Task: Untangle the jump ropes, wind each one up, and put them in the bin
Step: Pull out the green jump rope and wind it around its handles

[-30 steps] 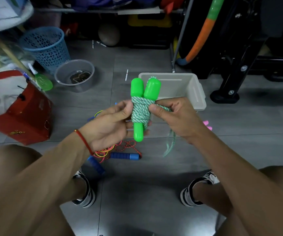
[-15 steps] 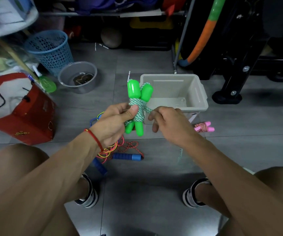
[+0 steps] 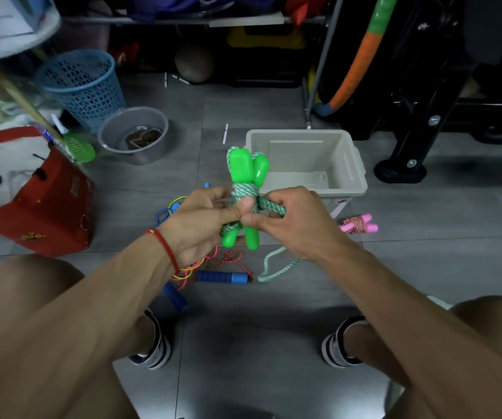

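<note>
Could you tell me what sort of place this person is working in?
Probably a home storage room or garage used for sports gear. A foam-padded orange and green hoop leans by black exercise equipment, a dull brown ball sits under a cluttered shelf, and a blue perforated plastic basket stands on the grey tiled floor.

Head view. Left hand (image 3: 204, 220) grips the green jump rope (image 3: 245, 189), thumb pressed on its green-and-white cord windings; both green handles stand roughly upright, side by side. Right hand (image 3: 292, 220) pinches the cord just beside the windings, and a loose loop of it hangs below. Grey bin (image 3: 352, 164) sits on the floor just behind the hands. Right of the bin lies a wound pink jump rope (image 3: 358, 224). Left of the bin and nearer the person: tangled ropes with a blue handle (image 3: 222, 277). Farther left of the bin: a grey bowl (image 3: 132, 136) and blue basket (image 3: 83, 83).
</note>
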`<state>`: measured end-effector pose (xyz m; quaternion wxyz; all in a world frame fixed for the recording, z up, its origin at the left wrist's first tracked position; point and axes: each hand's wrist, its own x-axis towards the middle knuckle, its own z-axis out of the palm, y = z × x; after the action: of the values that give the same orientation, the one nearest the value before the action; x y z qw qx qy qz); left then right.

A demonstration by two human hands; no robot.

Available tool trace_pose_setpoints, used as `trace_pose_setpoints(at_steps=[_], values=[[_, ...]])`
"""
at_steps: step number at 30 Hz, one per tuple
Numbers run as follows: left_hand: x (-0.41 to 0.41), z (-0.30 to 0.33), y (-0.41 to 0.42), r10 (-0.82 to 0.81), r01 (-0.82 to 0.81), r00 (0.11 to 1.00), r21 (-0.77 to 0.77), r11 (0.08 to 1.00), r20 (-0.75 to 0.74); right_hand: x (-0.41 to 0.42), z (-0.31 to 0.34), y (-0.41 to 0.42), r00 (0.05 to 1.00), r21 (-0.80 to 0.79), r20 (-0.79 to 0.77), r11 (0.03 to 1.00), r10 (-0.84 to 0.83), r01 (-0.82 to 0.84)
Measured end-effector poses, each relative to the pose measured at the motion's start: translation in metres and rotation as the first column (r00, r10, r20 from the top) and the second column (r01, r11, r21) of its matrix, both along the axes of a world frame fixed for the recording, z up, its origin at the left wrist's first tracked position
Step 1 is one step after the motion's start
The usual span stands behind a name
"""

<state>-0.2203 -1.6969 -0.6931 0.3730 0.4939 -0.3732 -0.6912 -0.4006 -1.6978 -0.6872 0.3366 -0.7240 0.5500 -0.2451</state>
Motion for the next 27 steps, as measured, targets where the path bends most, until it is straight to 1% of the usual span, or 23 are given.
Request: trace_pose_setpoints(at_steps=[3,6,8,9,11,13,16,18,20,22,25,27], values=[[0.004,0.006,-0.001,-0.041,0.043,0.999,0.071,0.997,-0.030,-0.004,-0.004,-0.003,0.999,-0.006,-0.022,0.999,0.040,-0.040],[0.011,0.013,-0.004,-0.118,0.126,0.989,0.087,0.988,-0.087,-0.010,-0.001,-0.007,0.993,0.049,0.088,0.996,0.075,-0.080],[0.015,0.015,-0.005,-0.155,0.172,0.976,0.106,0.979,-0.151,-0.015,0.003,-0.008,0.974,0.085,0.181,0.985,0.136,-0.153],[0.016,0.015,-0.004,-0.155,0.175,0.974,0.115,0.978,-0.163,-0.017,0.003,-0.009,0.968,0.095,0.199,0.980,0.154,-0.175],[0.015,0.014,-0.003,-0.146,0.160,0.981,0.105,0.981,-0.127,-0.017,0.003,-0.007,0.979,0.095,0.139,0.982,0.149,-0.163],[0.011,0.013,-0.001,-0.126,0.129,0.991,0.082,0.988,-0.045,-0.014,0.000,-0.005,0.995,0.076,0.029,0.993,0.090,-0.092],[0.006,0.012,0.000,-0.029,0.026,0.998,0.058,0.998,0.058,-0.011,-0.004,-0.005,0.995,0.043,-0.105,0.999,-0.003,0.008],[0.006,0.012,-0.001,0.036,-0.039,0.995,0.031,0.999,0.090,-0.009,-0.004,-0.005,0.984,0.053,-0.178,0.998,-0.007,0.017],[0.007,0.011,-0.003,0.050,-0.051,0.993,0.006,0.999,0.111,-0.008,-0.002,-0.005,0.983,0.077,-0.184,0.997,0.002,0.013],[0.009,0.014,-0.003,0.028,-0.028,0.995,0.003,1.000,0.096,-0.008,0.002,-0.006,0.991,0.117,-0.136,0.993,-0.009,0.025],[0.009,0.019,-0.002,-0.027,0.027,0.998,0.002,1.000,0.057,-0.012,0.005,-0.009,0.996,0.188,-0.039,0.978,-0.085,0.090],[0.009,0.017,-0.002,-0.040,0.040,0.998,0.014,0.999,0.045,-0.015,0.006,-0.009,0.994,0.196,-0.018,0.974,-0.108,0.110]])
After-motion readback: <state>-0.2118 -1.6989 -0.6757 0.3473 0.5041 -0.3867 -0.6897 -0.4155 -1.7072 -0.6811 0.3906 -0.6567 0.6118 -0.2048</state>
